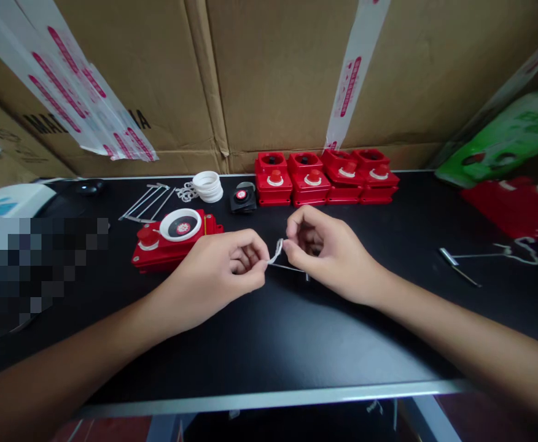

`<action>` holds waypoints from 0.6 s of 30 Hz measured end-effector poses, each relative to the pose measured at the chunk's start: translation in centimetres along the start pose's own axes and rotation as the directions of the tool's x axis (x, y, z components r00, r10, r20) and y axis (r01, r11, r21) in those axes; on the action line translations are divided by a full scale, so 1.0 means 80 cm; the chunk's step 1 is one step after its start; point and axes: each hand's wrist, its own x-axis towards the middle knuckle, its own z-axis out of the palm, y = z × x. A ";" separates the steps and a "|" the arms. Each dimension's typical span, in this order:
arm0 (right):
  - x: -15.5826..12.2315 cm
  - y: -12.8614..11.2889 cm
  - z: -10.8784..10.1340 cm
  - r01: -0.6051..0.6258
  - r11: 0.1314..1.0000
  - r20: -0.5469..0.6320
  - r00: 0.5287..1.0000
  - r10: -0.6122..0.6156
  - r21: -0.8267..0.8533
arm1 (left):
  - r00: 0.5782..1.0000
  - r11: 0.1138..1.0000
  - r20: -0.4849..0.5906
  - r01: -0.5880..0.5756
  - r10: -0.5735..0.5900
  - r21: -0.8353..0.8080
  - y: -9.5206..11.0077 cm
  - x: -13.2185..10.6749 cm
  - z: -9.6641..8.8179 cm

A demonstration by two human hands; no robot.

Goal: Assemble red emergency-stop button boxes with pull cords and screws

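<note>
My left hand [225,267] and my right hand [331,255] are close together over the middle of the black table. Both pinch a short looped white cord [278,250] between thumb and forefinger. From the cord a thin metal rod [287,267] runs to the right beneath my right hand, with a small metal end piece [307,276] showing below; the rest is hidden. Just behind my left hand lies a red alarm box [172,252], bearing a red knob and a white ring around a black disc. My left hand partly covers it.
Several red boxes [312,184] line the back. Nearby are stacked white rings [208,187], a black round part [242,197] and metal rods [147,202]. To the right lie a small metal hammer [453,258] with white cord and a red bundle [513,205]. Cardboard [273,73] stands behind.
</note>
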 end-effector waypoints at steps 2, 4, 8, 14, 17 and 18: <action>-0.003 -0.005 -0.002 0.035 0.999 0.031 0.999 -0.034 -0.038 | 1.000 0.997 -0.005 0.005 -0.005 -0.079 -0.002 0.001 -0.001; -0.006 -0.010 -0.003 0.066 0.993 0.132 0.990 -0.054 -0.094 | 1.000 0.990 -0.020 -0.006 0.003 -0.143 -0.003 0.001 -0.001; -0.011 -0.017 0.004 0.031 0.996 0.196 0.980 -0.014 -0.081 | 0.997 0.984 -0.065 -0.039 0.028 -0.174 -0.005 0.003 -0.002; -0.009 -0.014 0.018 -0.147 0.973 0.156 0.981 0.119 0.179 | 0.997 0.974 -0.073 -0.045 0.030 -0.223 -0.001 0.001 0.000; -0.007 -0.011 0.018 -0.266 0.929 0.219 0.952 0.213 0.257 | 0.997 0.983 -0.076 -0.025 0.011 -0.182 0.000 0.001 0.001; -0.006 -0.011 0.017 -0.292 0.916 0.227 0.946 0.233 0.277 | 0.997 0.984 -0.080 -0.025 0.011 -0.175 0.000 0.001 0.001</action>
